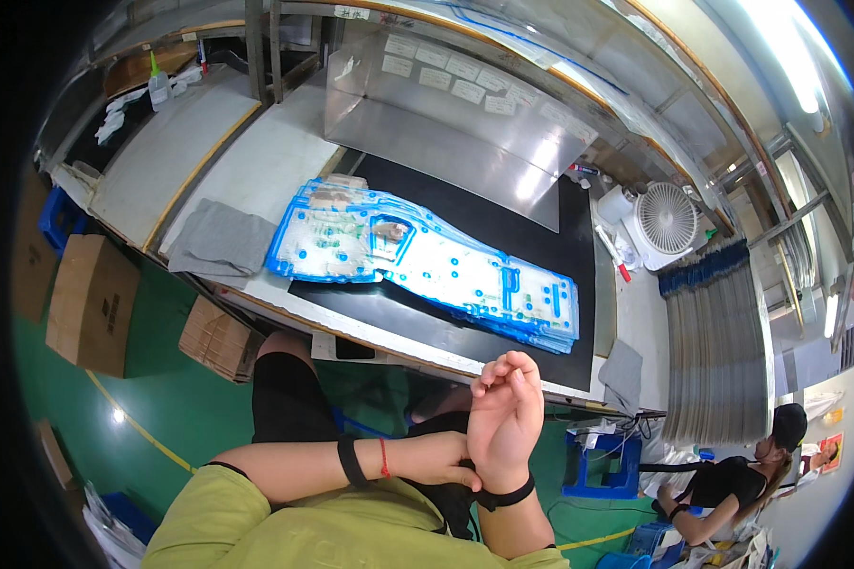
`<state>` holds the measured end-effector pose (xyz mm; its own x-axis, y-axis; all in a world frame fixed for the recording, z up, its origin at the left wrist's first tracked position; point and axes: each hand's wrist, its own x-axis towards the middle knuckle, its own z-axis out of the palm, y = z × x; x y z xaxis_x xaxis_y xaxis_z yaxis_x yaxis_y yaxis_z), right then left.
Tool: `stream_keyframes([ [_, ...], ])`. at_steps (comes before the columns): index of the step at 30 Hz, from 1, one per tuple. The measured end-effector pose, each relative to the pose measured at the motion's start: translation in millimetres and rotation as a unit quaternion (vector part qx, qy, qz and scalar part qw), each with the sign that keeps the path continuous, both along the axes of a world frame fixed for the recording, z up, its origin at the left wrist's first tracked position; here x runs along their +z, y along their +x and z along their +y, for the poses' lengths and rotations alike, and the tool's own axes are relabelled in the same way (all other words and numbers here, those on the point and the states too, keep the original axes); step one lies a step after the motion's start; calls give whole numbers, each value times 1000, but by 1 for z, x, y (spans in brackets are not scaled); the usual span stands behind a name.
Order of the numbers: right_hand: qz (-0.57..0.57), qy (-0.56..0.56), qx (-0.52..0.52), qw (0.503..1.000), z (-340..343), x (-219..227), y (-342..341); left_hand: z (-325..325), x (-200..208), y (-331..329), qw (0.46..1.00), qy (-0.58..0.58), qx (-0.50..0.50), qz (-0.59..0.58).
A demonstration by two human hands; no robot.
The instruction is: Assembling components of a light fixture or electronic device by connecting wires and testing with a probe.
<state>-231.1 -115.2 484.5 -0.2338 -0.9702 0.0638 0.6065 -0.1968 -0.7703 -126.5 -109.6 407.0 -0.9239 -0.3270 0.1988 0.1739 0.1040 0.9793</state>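
Observation:
My left hand (435, 459) wraps around my right wrist at a black wristband (508, 495); its thumb shows in front, and the fingertips are hidden. Palm up and fingers loosely curled, my right hand (505, 422) holds nothing. It is raised in front of the table's near edge. Beyond both hands lies a stack of long, clear, irregularly shaped sheets (446, 268) with blue borders and blue dots. The stack rests on a black mat (550, 204), with neither hand touching it. My left forearm wears a wide black band (352, 463) and a thin red string bracelet (385, 457).
Grey cloths lie left (220, 239) and right (621, 375) of the stack. A metal sheet (446, 123) stands behind it. At right are a white fan (667, 220), a red-capped marker (624, 272) and stacked panels (716, 351). Cardboard boxes (93, 303) stand at left; another person (731, 488) sits at lower right.

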Motion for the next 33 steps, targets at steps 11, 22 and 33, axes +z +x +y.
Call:
stream_keyframes([
  [11, 583, -163, -50, 794, -35, 16, -75, -16, -105, 50, 977, 15, 149, -151],
  [22, 871, 0, 212, 444, -142, 39, -134, -4, -272, 38, 813, -171, -264, -489],
  [33, 825, 10, 290, 485, -171, 40, -130, -49, -255, 27, 835, -126, -311, -437],
])
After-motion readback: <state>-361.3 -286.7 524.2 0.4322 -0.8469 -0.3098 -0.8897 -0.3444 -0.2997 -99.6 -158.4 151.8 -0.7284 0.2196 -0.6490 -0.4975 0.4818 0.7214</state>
